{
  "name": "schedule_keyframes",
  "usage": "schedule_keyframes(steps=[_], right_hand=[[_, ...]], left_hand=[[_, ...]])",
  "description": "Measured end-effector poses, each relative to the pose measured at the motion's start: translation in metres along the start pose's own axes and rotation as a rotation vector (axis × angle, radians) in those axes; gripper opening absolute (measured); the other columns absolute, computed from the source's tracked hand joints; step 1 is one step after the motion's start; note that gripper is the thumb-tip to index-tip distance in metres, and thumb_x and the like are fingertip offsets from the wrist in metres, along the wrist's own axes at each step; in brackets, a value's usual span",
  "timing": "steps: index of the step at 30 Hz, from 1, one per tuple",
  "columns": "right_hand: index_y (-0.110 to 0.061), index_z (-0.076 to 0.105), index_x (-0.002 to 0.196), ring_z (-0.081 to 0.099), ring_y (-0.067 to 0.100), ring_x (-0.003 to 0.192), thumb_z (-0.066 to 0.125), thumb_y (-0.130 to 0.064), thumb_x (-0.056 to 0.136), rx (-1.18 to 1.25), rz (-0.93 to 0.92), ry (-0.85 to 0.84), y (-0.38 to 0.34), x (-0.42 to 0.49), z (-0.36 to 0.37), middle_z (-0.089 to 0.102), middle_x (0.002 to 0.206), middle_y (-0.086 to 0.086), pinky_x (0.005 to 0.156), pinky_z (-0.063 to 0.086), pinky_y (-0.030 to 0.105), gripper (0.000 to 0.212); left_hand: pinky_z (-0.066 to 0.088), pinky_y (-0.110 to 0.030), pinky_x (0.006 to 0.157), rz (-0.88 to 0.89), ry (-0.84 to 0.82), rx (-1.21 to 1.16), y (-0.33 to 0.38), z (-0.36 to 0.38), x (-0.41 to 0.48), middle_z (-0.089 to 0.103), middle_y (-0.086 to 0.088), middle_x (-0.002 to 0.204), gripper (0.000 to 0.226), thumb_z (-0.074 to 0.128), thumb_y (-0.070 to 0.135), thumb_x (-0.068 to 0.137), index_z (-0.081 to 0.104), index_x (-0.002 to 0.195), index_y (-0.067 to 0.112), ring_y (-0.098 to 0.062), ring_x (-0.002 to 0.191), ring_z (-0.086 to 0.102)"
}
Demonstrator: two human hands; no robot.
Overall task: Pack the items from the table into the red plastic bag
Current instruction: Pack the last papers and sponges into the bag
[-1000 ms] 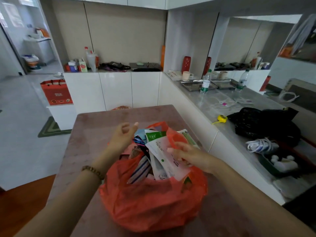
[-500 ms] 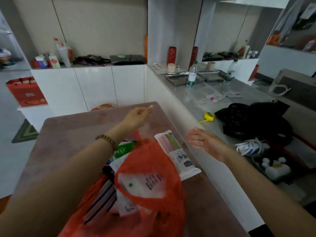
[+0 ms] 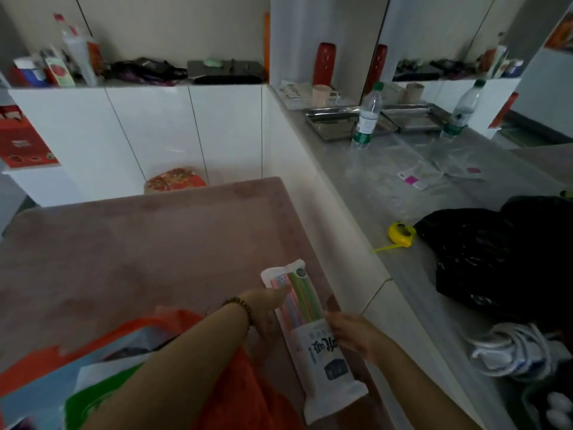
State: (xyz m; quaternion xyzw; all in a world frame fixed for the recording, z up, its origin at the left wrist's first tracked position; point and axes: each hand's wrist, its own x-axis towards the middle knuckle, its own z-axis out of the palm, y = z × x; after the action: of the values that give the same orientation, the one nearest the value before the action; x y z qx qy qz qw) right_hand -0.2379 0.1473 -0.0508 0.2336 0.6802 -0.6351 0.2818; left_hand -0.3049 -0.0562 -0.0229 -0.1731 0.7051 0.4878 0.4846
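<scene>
A long packet (image 3: 313,333) lies on the pinkish table (image 3: 124,252) beside the red bag (image 3: 235,395). The left hand (image 3: 263,311) rests flat-fingered against it; the right hand (image 3: 350,335) pinches its edge. A grey counter (image 3: 356,181) runs alongside.

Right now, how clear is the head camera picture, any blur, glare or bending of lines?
Head view: dim and soft throughout; the white packet of coloured straws is legible only in its large print; cabinet edges bow from the wide lens; the grey countertop shows faint sheen, no harsh glare; the red plastic bag is cut off at the bottom edge.
</scene>
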Motion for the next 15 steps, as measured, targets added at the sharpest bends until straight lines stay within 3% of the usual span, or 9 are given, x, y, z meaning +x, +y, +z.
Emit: schedule_keyframes(steps=[1,4,7,10,13,15], right_hand=[[-0.014,0.067,0.098,0.067,0.016,0.084,0.063,-0.028,0.088,0.0,0.002,0.005,0.0,0.006,0.003,0.072,0.089,0.003,0.069,0.051,0.023,0.017],[-0.019,0.069,0.102,0.07,0.016,0.085,0.067,-0.026,0.086,-0.022,-0.075,-0.005,0.002,0.023,0.013,0.075,0.091,0.0,0.073,0.054,0.026,0.018],[-0.025,0.06,0.125,0.069,0.023,0.1,0.062,-0.021,0.089,0.016,-0.184,-0.05,-0.009,0.035,0.025,0.073,0.11,0.005,0.09,0.055,0.04,0.036],[-0.033,0.052,0.133,0.066,0.022,0.108,0.058,-0.022,0.092,0.071,-0.297,-0.082,-0.046,0.046,0.039,0.068,0.12,0.004,0.095,0.052,0.046,0.043],[-0.03,0.05,0.135,0.063,0.019,0.114,0.053,-0.028,0.094,0.137,-0.385,-0.144,-0.091,0.06,0.061,0.064,0.126,0.001,0.099,0.049,0.044,0.041],[-0.022,0.057,0.127,0.065,0.017,0.106,0.046,-0.024,0.098,0.241,-0.388,-0.227,-0.113,0.071,0.084,0.068,0.118,0.002,0.092,0.051,0.036,0.032]], left_hand=[[0.032,-0.049,0.11,-0.034,-0.093,-0.073,-0.003,0.003,0.012,0.025,-0.019,0.153,0.078,0.038,0.058,0.091,0.019,0.149,0.01,-0.04,0.135,0.034],[0.029,-0.058,0.11,-0.033,-0.188,-0.078,-0.014,-0.001,0.049,0.03,-0.017,0.152,0.102,0.057,0.066,0.066,0.027,0.147,0.012,-0.039,0.136,0.033],[0.037,-0.054,0.107,0.072,-0.156,-0.217,0.001,-0.005,0.053,0.045,-0.017,0.142,0.072,0.055,0.049,0.085,0.039,0.139,0.005,-0.036,0.128,0.044],[0.051,-0.049,0.093,0.304,-0.011,-0.273,0.031,-0.03,0.039,0.06,-0.015,0.123,0.056,0.063,0.035,0.086,0.049,0.128,0.001,-0.032,0.112,0.058],[0.052,-0.048,0.093,0.438,0.148,-0.329,0.045,-0.081,0.016,0.064,-0.015,0.12,0.051,0.069,0.028,0.083,0.054,0.126,0.006,-0.033,0.109,0.062],[0.051,-0.046,0.094,0.479,0.172,-0.411,0.042,-0.122,0.002,0.065,-0.014,0.12,0.046,0.068,0.025,0.084,0.055,0.125,0.007,-0.031,0.108,0.063]])
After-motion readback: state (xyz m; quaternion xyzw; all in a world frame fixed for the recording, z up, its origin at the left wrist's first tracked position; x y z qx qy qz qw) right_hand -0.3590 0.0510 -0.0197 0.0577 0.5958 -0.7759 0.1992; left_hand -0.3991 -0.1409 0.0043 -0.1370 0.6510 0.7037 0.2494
